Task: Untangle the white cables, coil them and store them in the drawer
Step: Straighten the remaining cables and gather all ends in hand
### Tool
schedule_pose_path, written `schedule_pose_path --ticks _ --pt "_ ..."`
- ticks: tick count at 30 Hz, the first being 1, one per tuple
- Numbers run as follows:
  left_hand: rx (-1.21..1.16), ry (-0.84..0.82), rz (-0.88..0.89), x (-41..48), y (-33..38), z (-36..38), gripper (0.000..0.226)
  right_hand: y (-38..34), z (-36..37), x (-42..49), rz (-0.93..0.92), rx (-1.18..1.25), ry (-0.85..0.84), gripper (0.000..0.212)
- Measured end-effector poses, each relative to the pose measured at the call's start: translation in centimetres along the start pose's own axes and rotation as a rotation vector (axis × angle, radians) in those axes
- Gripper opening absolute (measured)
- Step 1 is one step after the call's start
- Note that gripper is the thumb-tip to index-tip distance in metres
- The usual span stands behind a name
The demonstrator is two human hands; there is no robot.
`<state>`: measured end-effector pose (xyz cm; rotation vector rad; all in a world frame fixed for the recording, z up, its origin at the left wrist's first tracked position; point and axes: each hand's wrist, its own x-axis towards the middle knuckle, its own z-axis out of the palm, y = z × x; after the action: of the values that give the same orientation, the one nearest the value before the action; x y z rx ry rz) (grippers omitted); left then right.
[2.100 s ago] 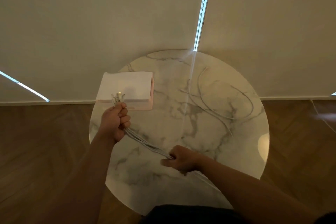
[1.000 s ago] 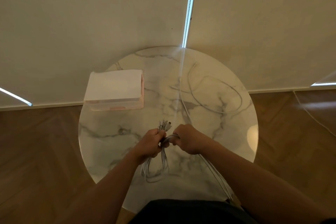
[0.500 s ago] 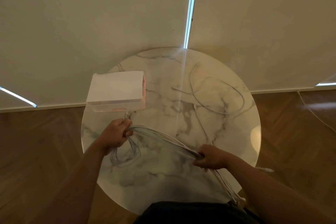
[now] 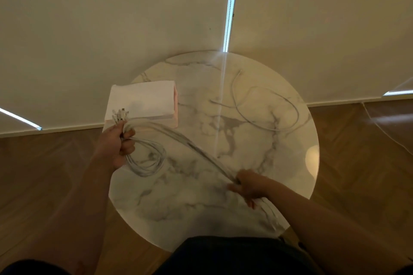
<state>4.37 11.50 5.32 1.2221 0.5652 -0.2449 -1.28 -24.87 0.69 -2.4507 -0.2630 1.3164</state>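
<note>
White cables (image 4: 178, 140) between both hands

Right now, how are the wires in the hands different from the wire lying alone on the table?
The held cable bundle has many strands; the loose cable is one strand. The bundle is gripped by the left hand and right hand, stretched between them; the loose cable lies untouched in a wide loop on the marble table. Both are white.

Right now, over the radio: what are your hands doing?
Left hand shut on cable bundle, loop hanging. Right hand shut on same bundle. One loose cable on table. Drawer box closed.
</note>
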Motion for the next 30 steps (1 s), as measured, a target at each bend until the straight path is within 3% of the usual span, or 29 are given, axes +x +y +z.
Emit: schedule_pose_path --ticks 3,7,10,13,16,22,25,30 --pt "0.005 0.005 0.016 0.2 1.3 0.4 0.035 0.6 -0.3 1.2 0.005 0.021 0.198 0.038" --pt "0.031 0.039 0.032 1.0 2.1 -0.2 0.034 4.0 -0.2 0.6 0.022 0.023 0.210 0.025" --pt "0.109 0.111 -0.013 1.4 2.2 -0.2 0.034 5.0 0.3 -0.1 0.047 0.065 0.188 0.029" --pt "0.229 0.183 -0.043 1.3 2.4 0.4 0.030 3.9 0.5 0.2 0.048 0.012 0.107 0.032" --pt "0.389 0.234 -0.078 1.0 3.0 0.7 0.027 3.0 0.0 -0.3 0.076 -0.140 -0.134 0.020" --pt "0.713 0.117 -0.293 1.0 -0.4 2.4 0.029 3.4 -0.5 -0.7 0.284 -0.403 -0.410 0.031" --pt "0.730 0.097 -0.356 0.8 -3.0 3.5 0.035 4.7 1.1 0.4 0.348 -0.457 -0.337 0.046" --pt "0.606 0.115 -0.372 0.8 -4.2 3.9 0.032 6.0 3.1 0.6 0.275 -0.423 -0.180 0.058"
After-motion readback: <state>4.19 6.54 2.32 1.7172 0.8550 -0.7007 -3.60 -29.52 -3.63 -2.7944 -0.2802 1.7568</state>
